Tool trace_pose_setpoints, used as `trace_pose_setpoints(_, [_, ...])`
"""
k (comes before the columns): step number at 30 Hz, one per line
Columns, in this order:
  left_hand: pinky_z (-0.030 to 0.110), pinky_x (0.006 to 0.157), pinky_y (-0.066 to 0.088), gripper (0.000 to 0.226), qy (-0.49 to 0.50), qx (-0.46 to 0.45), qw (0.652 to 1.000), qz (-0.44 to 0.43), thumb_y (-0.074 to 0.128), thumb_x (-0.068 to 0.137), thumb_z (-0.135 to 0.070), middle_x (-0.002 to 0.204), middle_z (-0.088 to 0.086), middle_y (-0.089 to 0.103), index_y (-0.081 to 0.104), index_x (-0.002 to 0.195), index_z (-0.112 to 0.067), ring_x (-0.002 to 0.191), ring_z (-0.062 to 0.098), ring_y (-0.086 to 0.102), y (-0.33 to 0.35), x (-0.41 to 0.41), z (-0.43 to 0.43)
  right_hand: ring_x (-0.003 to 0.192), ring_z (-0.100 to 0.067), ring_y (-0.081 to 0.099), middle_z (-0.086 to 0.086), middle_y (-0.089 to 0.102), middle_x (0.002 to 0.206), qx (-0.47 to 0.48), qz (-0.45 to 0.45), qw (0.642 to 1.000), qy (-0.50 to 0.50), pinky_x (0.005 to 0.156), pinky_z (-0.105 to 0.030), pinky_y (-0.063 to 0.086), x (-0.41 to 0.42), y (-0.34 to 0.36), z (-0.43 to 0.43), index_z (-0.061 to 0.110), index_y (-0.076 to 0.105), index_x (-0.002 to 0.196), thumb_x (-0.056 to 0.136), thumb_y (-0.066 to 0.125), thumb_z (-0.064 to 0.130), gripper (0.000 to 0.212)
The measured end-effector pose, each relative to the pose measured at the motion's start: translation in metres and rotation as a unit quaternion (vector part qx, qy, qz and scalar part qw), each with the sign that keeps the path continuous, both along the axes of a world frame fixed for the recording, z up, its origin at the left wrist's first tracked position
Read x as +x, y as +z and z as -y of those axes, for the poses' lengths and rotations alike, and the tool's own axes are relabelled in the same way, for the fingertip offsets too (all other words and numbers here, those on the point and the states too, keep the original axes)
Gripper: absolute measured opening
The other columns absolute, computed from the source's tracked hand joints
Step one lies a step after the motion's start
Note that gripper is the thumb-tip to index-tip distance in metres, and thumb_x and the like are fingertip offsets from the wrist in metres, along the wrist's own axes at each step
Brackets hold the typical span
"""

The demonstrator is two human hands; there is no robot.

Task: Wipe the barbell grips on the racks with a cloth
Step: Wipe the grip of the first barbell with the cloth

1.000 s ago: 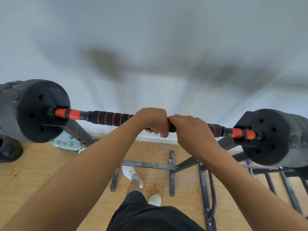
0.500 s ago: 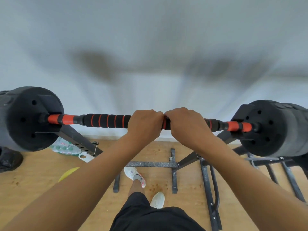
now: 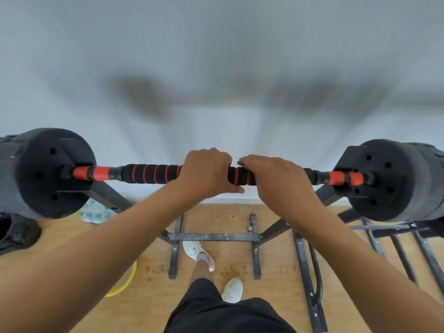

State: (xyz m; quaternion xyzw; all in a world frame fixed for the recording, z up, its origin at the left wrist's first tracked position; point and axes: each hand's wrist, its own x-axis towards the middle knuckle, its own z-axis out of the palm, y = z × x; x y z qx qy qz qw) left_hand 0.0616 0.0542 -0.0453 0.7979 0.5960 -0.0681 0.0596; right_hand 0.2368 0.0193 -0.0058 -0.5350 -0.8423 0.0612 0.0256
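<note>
Your left hand (image 3: 206,173) is wrapping tightly round the ribbed black-and-red foam barbell (image 3: 149,173), which is resting across the steel rack (image 3: 213,236). Your right hand (image 3: 276,179) is lying over it beside the left, and I cannot tell whether it is clasping.

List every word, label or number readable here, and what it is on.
No text can be read.
Packet on the floor: green print, too blurred.
Shoe: faint mark, too small.
Bar and plates: no marking shows.
</note>
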Motion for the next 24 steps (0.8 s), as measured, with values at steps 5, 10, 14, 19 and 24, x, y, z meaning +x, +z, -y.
trace_pose_setpoints(5, [0.029, 0.054, 0.033, 0.044, -0.024, 0.173, 0.984, -0.037, 0.066, 0.093, -0.051, 0.059, -0.008, 0.044, 0.041, 0.075, -0.020, 0.047, 0.014, 0.041, -0.028, -0.002, 0.018, 0.083, -0.019, 0.062, 0.005, 0.066, 0.098, -0.027, -0.008, 0.999, -0.038, 0.071, -0.034, 0.053, -0.019, -0.009, -0.007, 0.026, 0.060, 0.115, 0.092, 0.052, 0.007, 0.031])
trace_pose_setpoints(10, [0.027, 0.054, 0.040, 0.038, -0.017, -0.005, 1.000, -0.024, 0.067, 0.092, -0.040, 0.058, -0.005, 0.056, 0.049, 0.066, -0.020, 0.048, 0.013, 0.049, -0.012, 0.003, -0.007, 0.078, -0.019, 0.048, 0.001, 0.054, 0.103, 0.019, 0.030, 0.999, -0.035, 0.061, -0.033, 0.039, -0.028, -0.017, 0.017, 0.014, 0.050, 0.122, 0.090, 0.048, -0.001, 0.035])
trace_pose_setpoints(14, [0.031, 0.061, 0.048, 0.044, 0.020, -0.403, 0.909, 0.108, 0.086, 0.081, -0.047, 0.052, -0.001, 0.058, 0.060, 0.066, -0.014, 0.046, 0.016, 0.051, 0.017, -0.006, -0.035, 0.079, -0.018, 0.045, -0.004, 0.050, 0.135, 0.013, 0.049, 0.998, -0.024, 0.059, -0.033, 0.040, -0.028, -0.020, 0.031, 0.008, 0.033, 0.146, 0.092, 0.039, 0.001, 0.054])
trace_pose_setpoints(19, [0.032, 0.069, 0.058, 0.052, -0.050, -0.244, 0.965, 0.085, 0.077, 0.079, -0.069, 0.062, -0.008, 0.068, 0.067, 0.077, -0.019, 0.057, 0.014, 0.066, 0.014, -0.012, -0.025, 0.103, -0.022, 0.059, 0.001, 0.022, 0.166, -0.026, 0.065, 0.997, -0.013, 0.067, -0.035, 0.053, -0.017, -0.018, 0.031, 0.013, 0.012, 0.161, 0.093, 0.050, -0.001, 0.080])
trace_pose_setpoints(24, [0.029, 0.057, 0.039, 0.026, -0.044, 0.094, 0.994, -0.029, 0.050, 0.100, -0.044, 0.064, -0.010, 0.051, 0.056, 0.087, -0.023, 0.054, 0.014, 0.050, -0.012, 0.003, 0.014, 0.093, -0.021, 0.061, 0.005, 0.043, 0.153, -0.030, 0.029, 0.999, -0.032, 0.060, -0.033, 0.041, -0.025, -0.015, 0.022, 0.017, 0.033, 0.152, 0.090, 0.044, -0.003, 0.066])
